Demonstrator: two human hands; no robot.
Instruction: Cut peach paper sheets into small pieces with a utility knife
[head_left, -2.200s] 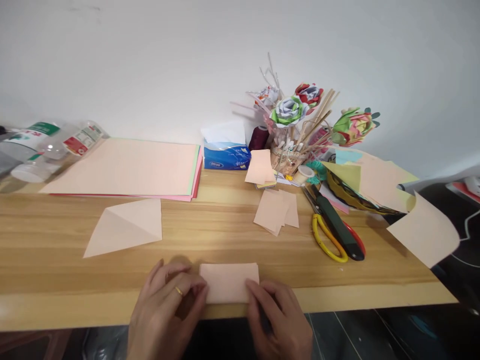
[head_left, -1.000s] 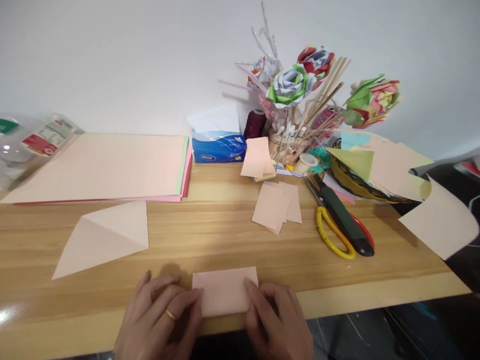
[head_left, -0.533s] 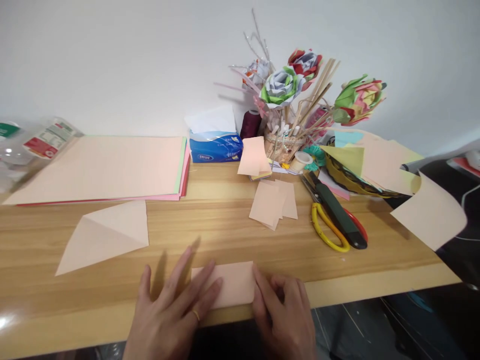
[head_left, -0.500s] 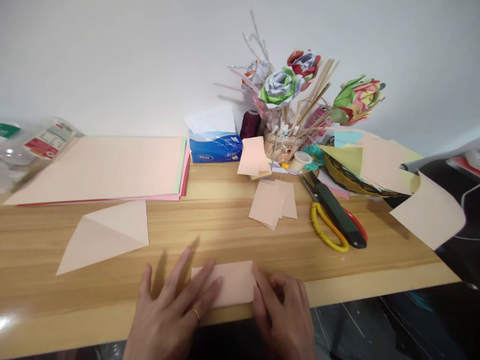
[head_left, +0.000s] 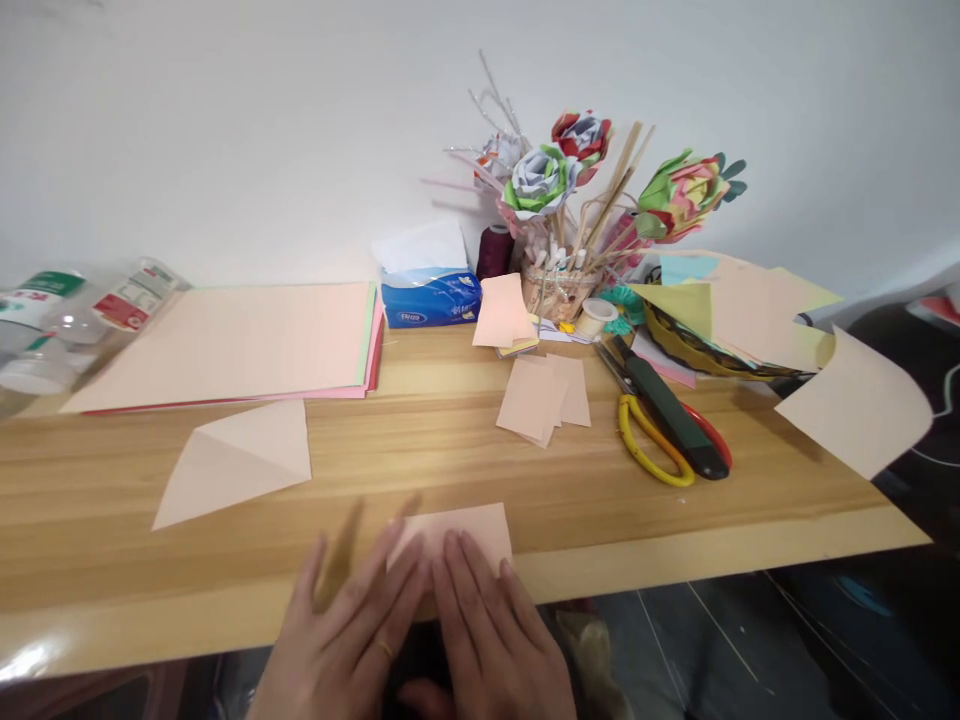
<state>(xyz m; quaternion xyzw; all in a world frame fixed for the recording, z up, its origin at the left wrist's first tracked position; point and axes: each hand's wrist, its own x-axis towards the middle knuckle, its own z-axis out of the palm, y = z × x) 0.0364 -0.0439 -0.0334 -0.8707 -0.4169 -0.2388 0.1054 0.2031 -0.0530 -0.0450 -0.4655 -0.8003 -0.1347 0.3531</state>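
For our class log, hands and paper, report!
Left hand: flat on pink paper. Right hand: fingers on it too. Scissors: off to the right.

The tissue pack (head_left: 430,297) is showing glossy blue plastic, and its white tissue (head_left: 424,248) is looking soft and matt. Around the pack, the wooden table (head_left: 405,430) is showing smooth grain with a light shine. To the left of the pack, the paper stack (head_left: 247,330) is looking matt and smooth, and farther left the clear plastic bottles (head_left: 139,295) are shining. In front of the pack, the small sheet (head_left: 480,524) is looking like matt paper. To its right, the flowers (head_left: 540,180) are showing folded paper, while the scissors (head_left: 637,452) are showing metal blades and smooth, coloured handles
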